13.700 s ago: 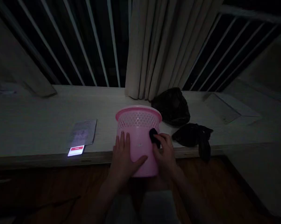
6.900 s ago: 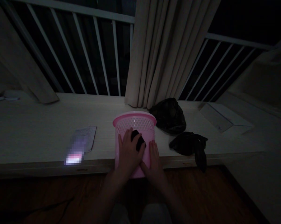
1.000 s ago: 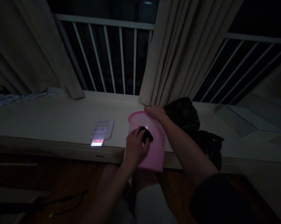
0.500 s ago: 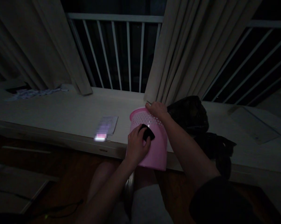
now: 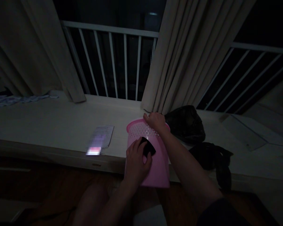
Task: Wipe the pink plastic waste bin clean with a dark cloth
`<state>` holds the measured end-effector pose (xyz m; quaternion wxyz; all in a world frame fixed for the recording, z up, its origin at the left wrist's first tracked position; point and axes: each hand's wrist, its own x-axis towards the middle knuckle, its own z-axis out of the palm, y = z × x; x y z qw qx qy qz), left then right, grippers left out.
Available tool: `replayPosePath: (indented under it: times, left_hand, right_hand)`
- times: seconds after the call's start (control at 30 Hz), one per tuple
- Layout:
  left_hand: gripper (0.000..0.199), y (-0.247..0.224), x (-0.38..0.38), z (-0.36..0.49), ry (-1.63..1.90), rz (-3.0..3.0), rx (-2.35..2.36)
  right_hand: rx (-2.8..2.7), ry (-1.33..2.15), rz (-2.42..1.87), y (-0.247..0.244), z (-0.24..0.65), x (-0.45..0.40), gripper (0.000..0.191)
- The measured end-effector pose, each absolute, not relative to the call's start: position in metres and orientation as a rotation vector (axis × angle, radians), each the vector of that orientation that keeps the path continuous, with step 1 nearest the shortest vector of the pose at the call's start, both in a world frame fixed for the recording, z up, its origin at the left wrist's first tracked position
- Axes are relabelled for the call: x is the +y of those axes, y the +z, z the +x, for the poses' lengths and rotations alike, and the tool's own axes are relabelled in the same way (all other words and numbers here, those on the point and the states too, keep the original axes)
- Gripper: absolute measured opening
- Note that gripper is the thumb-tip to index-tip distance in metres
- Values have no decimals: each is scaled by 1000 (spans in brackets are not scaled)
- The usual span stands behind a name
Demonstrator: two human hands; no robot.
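A pink basket (image 5: 157,172) with a perforated band near its rim stands upright at the edge of the white ledge. My right hand (image 5: 155,121) grips its rim at the top, fingers wrapped over the edge. Against the basket's front side, my left hand (image 5: 138,158) holds a small black object (image 5: 148,147) between fingers and thumb. What the black object is cannot be made out. The inside of the basket is hidden from view.
On the white ledge (image 5: 68,125) lie a paper (image 5: 108,135) and a lit, blurred phone-like screen (image 5: 94,149). Black plastic bags (image 5: 187,124) rest right of the basket. Curtains (image 5: 176,56) and a white railing (image 5: 110,29) stand behind. A pale box-like item (image 5: 244,131) is at right.
The view has shifted, so the basket, ledge and bags appear lower. Both hands keep their places on the basket and the black object, with more of the rim showing.
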<state>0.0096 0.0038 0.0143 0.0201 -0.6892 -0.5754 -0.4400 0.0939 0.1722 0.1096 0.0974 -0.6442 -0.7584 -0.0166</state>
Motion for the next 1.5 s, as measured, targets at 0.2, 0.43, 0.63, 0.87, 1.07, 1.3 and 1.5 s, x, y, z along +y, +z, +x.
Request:
replayPosePath:
  times: [0.2,0.43,0.63,0.87,1.07,1.3,1.5]
  left_hand:
    - [40,16,3,10,-1351,-2172,-1754]
    - [38,16,2,13,-1374,-2141,-1757]
    - [38,15,1,14,-1369,-2143,-1791]
    - [39,13,1,16,-1412,-2070,-1833]
    - [40,10,2,15,-1437,-2031,-1883]
    - [38,12,3,10,-1357,-1975,-1844]
    - [37,20,6,8,-1245,-2103,-1774]
  right_hand:
    - [-2234,-51,-1912,110,95,170,64]
    - [-2235,-53,-1897,111,96,169,63]
    - [-2238,-50,-1877,110,95,169,63]
    - [-2211,-37,-1896,108,95,171,62]
    - [-2205,-30,-1904,108,94,170,63]
    - [-2199,-52,-1906,109,93,169,63]
    - [-2212,-57,-1916,110,99,170,62]
